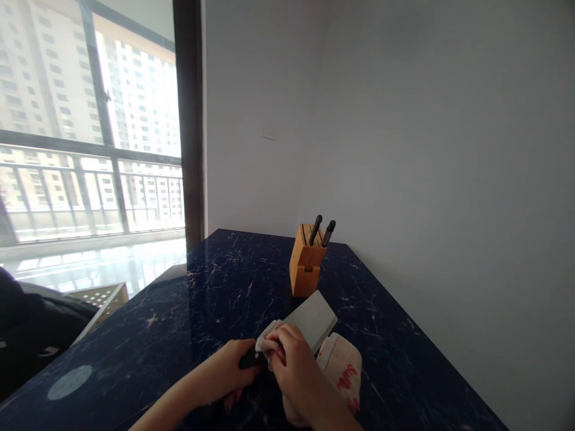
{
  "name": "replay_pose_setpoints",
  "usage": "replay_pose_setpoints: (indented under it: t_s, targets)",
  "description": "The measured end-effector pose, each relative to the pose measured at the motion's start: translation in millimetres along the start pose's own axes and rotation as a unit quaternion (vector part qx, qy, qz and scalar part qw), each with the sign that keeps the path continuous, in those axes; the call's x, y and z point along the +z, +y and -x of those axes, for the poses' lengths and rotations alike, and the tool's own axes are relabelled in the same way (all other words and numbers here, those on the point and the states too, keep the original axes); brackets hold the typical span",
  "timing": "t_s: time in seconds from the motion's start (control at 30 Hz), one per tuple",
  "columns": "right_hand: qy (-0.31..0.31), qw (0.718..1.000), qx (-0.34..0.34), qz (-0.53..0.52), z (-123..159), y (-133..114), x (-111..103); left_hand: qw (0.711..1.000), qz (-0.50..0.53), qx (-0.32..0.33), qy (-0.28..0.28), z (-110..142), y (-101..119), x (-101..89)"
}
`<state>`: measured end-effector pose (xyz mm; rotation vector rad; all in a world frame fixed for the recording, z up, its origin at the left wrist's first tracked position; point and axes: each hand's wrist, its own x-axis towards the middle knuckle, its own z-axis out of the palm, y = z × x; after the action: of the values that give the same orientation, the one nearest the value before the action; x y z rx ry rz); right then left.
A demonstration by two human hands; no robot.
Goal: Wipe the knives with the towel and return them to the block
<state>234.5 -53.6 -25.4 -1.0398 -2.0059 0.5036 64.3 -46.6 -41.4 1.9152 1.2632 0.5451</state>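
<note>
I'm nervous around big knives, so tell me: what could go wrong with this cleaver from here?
The right hand pinches a cloth against the cleaver's blade, so the edge could cut through the fabric into the fingers. The left hand holds the black handle; if its grip slips, the cleaver could fall onto the dark stone countertop, possibly chipping the edge.

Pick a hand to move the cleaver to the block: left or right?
Left, likely. The left hand grips the cleaver by its black handle, while the right hand presses the cloth around the blade, a poorer hold for carrying it to the block.
</note>
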Motion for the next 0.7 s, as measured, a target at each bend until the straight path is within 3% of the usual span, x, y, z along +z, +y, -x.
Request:
replay_pose_setpoints:
  t_s: [0.23,0.47,0.7]
  targets:
    - [-0.041,0.998,0.005,0.040,-0.6,1.7,-2.5,1.000,0.001,-0.026,-0.005,-2.0,-7.4,3.6]
    - [-0.002,1.000,-0.011,0.014,-2.0,-2.4,3.7,1.000,0.006,-0.018,0.008,0.7,3.0,-0.7]
    - [-0.031,0.999,0.006,0.037,5.1,1.2,-2.7,1.000,-0.006,-0.004,0.018,0.2,-2.3,0.9]
